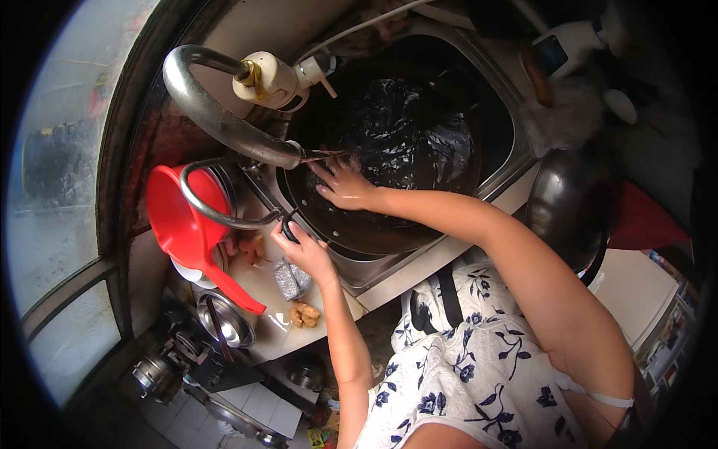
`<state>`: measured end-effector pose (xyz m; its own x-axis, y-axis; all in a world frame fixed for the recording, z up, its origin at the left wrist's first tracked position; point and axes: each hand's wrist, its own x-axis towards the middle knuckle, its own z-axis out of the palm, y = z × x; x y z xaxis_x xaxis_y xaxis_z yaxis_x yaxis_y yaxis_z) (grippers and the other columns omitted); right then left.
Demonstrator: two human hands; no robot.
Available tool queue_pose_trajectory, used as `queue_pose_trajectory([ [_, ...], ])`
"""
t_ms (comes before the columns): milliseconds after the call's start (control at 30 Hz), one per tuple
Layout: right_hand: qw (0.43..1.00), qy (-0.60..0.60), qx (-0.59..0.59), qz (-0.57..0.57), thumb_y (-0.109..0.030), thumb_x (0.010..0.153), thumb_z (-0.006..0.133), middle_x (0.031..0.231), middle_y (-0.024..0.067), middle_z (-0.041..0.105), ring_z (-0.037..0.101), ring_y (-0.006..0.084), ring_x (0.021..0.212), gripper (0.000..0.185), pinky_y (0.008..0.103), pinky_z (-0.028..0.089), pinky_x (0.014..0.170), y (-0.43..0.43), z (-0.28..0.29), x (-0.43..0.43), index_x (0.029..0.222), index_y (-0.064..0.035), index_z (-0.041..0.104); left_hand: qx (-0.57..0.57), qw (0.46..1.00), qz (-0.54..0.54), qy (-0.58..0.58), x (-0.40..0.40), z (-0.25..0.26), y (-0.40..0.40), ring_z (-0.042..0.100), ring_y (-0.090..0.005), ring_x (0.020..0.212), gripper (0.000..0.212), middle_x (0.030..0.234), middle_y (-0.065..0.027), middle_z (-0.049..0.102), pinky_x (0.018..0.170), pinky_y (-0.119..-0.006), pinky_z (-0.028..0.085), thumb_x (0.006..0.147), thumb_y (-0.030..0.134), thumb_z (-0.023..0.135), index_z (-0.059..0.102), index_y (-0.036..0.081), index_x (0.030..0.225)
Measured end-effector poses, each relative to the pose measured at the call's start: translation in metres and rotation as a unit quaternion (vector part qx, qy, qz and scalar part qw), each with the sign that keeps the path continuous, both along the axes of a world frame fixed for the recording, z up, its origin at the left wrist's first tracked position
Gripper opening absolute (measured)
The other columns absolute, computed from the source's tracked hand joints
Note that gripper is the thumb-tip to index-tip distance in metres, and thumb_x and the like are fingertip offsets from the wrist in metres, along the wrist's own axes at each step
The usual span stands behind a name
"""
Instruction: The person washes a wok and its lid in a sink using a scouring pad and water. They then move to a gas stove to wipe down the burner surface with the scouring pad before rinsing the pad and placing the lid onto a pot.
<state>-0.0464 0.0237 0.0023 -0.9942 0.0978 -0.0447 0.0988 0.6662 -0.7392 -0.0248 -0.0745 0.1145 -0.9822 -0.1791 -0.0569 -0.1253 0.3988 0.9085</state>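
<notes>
A large dark wok (387, 236) sits in the stainless-steel sink (507, 120), with rippling water inside it. My left hand (305, 252) grips a black handle (289, 227) at the wok's near-left rim. My right hand (348, 182) reaches into the wok, wet, its fingers spread and nothing seen in it. Beside those fingertips, water runs from the spout of a thick curved metal faucet (224, 123). The faucet's white body (272, 81) is above the sink's far-left side.
Left of the sink, a red plastic ladle (193, 236), a silvery scouring sponge (291, 279), ginger (304, 314) and a steel bowl (230, 325) with chopsticks crowd the counter (275, 342). A dark pan (569, 207) stands at the right. A window (61, 168) borders the left.
</notes>
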Motion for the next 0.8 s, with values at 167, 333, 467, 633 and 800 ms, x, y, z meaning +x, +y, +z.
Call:
queue_pose_trajectory([
  [167, 0.975, -0.084, -0.005, 0.204, -0.042, 0.080, 0.036, 0.133, 0.0123, 0.015, 0.016, 0.0299, 0.122, 0.056, 0.0585, 0.013, 0.091, 0.029, 0.005, 0.062, 0.129, -0.0262, 0.015, 0.027, 1.000, -0.010, -0.006, -0.001, -0.005, -0.007, 0.030, -0.0047, 0.038, 0.015, 0.054, 0.0014, 0.033, 0.029, -0.017, 0.021, 0.085, 0.019, 0.041, 0.035, 0.008, 0.093],
  [333, 0.934, 0.019, 0.258, 0.246, -0.039, 0.065, 0.060, 0.124, 0.0096, 0.031, 0.031, 0.0258, 0.114, 0.063, 0.0467, 0.023, 0.091, 0.082, 0.019, 0.080, 0.119, -0.0226, 0.033, 0.031, 1.000, -0.004, -0.004, -0.001, -0.005, -0.007, 0.031, -0.0051, 0.037, 0.015, 0.053, 0.0012, 0.034, 0.028, -0.018, 0.022, 0.085, 0.019, 0.042, 0.036, 0.008, 0.093],
  [467, 0.946, -0.032, 0.283, 0.154, -0.014, 0.065, 0.059, 0.100, 0.0160, 0.044, 0.046, 0.0280, 0.092, 0.052, 0.0371, 0.039, 0.072, 0.105, 0.024, 0.075, 0.112, -0.0182, 0.038, 0.001, 1.000, -0.010, -0.010, -0.002, -0.007, -0.010, 0.036, -0.0095, 0.036, 0.025, 0.063, -0.0064, 0.041, 0.030, -0.022, 0.029, 0.085, 0.023, 0.042, 0.037, 0.002, 0.098],
  [633, 0.955, 0.032, 0.279, -0.093, -0.007, 0.070, 0.052, 0.095, 0.0221, 0.048, 0.050, 0.0335, 0.086, 0.055, 0.0389, 0.042, 0.070, 0.124, -0.022, 0.053, 0.119, -0.0058, 0.028, 0.011, 1.000, -0.006, 0.004, -0.002, -0.009, -0.009, 0.031, -0.0048, 0.037, 0.015, 0.052, 0.0009, 0.035, 0.028, -0.017, 0.023, 0.085, 0.019, 0.042, 0.036, 0.008, 0.092],
  [800, 0.942, 0.018, 0.068, -0.328, -0.005, 0.067, 0.057, 0.089, 0.0237, 0.046, 0.047, 0.0388, 0.082, 0.059, 0.0400, 0.041, 0.070, 0.104, -0.023, -0.016, 0.116, 0.0001, 0.025, 0.004, 1.000, -0.010, -0.002, -0.001, -0.006, -0.006, 0.034, -0.0070, 0.037, 0.020, 0.059, -0.0030, 0.039, 0.030, -0.020, 0.026, 0.085, 0.020, 0.041, 0.037, 0.005, 0.096],
])
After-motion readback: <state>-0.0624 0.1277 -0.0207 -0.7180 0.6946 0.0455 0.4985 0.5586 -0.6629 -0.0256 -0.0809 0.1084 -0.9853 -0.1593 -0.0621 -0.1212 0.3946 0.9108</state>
